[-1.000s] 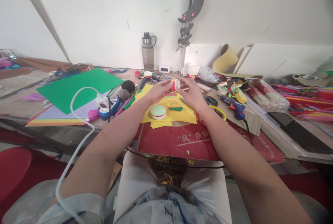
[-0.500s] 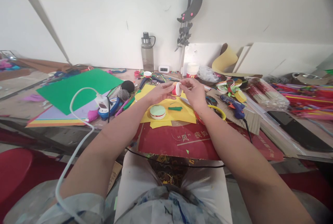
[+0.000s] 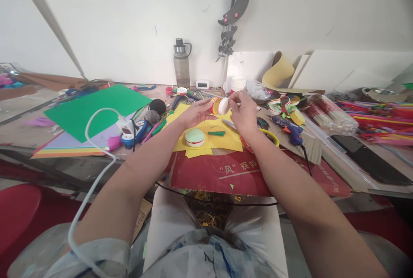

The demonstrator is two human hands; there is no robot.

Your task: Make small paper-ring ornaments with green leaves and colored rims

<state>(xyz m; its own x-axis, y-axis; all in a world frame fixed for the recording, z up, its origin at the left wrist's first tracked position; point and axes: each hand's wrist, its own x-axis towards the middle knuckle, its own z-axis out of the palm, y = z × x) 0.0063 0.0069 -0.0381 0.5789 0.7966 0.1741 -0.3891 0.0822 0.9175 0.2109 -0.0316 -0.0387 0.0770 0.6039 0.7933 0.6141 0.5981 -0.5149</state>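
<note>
Above the yellow paper sheets (image 3: 222, 140), my left hand (image 3: 198, 113) holds a cut paper cup piece (image 3: 223, 106) by its red and yellow side. My right hand (image 3: 242, 110) pinches the white rim of the same piece, which is tipped on its side. Below my left hand lies a round cup piece with a pale green top (image 3: 195, 137). Beside it is a small dark green strip (image 3: 216, 133). Scissors with yellow and red handles (image 3: 272, 137) lie partly hidden under my right wrist.
A blue glue gun (image 3: 292, 134) and a phone (image 3: 371, 159) lie to the right. Behind stand a water bottle (image 3: 182, 65), a small clock (image 3: 202, 84) and stacked paper cups (image 3: 238, 83). Green card (image 3: 100, 108) and a white cable (image 3: 88, 140) are at the left.
My hands have turned the cup piece, so more of its white end and yellow side shows. My right fingers have shifted slightly right along its rim.
</note>
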